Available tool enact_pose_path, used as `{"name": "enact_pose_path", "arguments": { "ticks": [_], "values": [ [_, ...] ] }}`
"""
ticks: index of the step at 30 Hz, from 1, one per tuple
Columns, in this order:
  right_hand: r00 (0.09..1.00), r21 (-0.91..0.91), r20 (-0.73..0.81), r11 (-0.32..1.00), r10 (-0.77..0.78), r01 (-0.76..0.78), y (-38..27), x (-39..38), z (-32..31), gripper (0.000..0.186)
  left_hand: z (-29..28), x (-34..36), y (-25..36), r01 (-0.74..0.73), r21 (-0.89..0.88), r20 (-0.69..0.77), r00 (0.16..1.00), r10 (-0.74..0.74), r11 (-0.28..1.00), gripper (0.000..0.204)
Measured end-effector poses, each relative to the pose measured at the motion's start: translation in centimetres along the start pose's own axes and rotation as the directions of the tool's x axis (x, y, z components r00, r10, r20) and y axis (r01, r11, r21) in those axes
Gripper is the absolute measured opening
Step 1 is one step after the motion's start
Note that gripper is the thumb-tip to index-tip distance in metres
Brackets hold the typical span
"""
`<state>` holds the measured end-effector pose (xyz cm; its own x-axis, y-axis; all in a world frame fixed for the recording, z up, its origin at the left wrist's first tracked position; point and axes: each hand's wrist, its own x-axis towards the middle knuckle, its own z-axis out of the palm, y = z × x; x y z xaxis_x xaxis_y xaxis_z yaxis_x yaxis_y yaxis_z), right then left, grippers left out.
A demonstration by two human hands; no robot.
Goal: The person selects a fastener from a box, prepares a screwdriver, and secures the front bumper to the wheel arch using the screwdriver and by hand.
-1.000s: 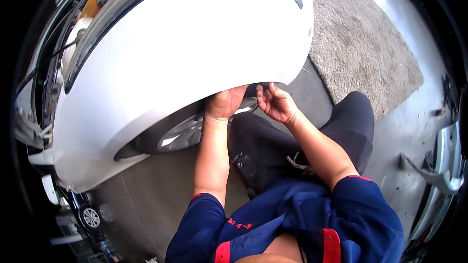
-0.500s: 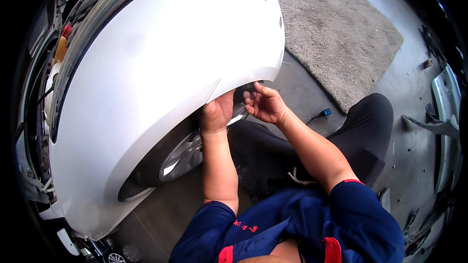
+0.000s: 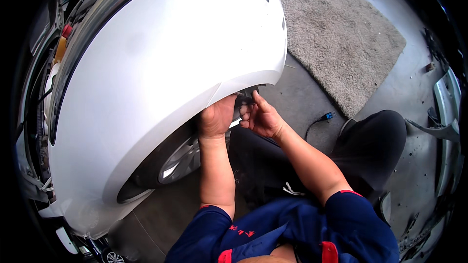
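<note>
A white car's front fender and bumper (image 3: 146,63) curve in front of me. My left hand (image 3: 218,118) reaches up under the wheel arch edge, its fingers hidden behind the white panel. Just to its right, my right hand (image 3: 262,118) has its fingers curled and its thumb pointing up beside dark trim (image 3: 249,92) under the bumper's edge. Whatever lies between those fingers is too small or hidden to make out. The wheel (image 3: 181,160) sits in the arch to the left of my left forearm, partly covered by the fender.
A grey shaggy mat (image 3: 341,39) lies on the floor at the far right. Near my bent knee is a cable with a blue connector (image 3: 328,115). Removed car panels (image 3: 446,126) lie along the right side. A small part of another vehicle's wheel (image 3: 115,257) shows at the lower left.
My right hand has dropped slightly, baring more dark trim beneath the bumper edge. My knee has shifted to the right and nearer. The left hand keeps its place under the arch.
</note>
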<state>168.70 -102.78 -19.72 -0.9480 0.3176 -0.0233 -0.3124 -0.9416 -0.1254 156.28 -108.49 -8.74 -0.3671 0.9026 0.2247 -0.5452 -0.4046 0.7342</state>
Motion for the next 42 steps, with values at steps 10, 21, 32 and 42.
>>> {"name": "enact_pose_path", "arguments": {
  "ticks": [10, 21, 32, 42],
  "values": [
    [0.992, -0.444, -0.122, 0.894, 0.007, -0.061, -2.0, -0.3, -1.8, 0.053, 0.2, 0.3, -0.6, -0.085, 0.034, 0.020, 0.996, 0.084, 0.996, 0.064],
    [0.914, -0.744, 0.117, 0.576, -0.388, 0.339, -0.3, -0.7, 2.2, 0.027, -0.2, 0.1, -0.4, -0.051, -0.018, 0.026, 0.998, 0.051, 0.999, 0.059],
    [0.990, -0.520, 0.134, 0.853, 0.042, 0.034, -5.0, 0.6, 0.3, 0.032, 0.9, 0.4, -1.0, -0.119, 0.035, -0.088, 0.989, 0.122, 0.992, 0.056],
    [0.972, -0.362, 0.108, 0.902, -0.208, 0.234, -3.2, 0.7, -0.5, 0.031, 0.4, 0.5, -1.0, -0.098, -0.063, -0.023, 0.995, 0.097, 0.993, 0.052]
  ]
}}
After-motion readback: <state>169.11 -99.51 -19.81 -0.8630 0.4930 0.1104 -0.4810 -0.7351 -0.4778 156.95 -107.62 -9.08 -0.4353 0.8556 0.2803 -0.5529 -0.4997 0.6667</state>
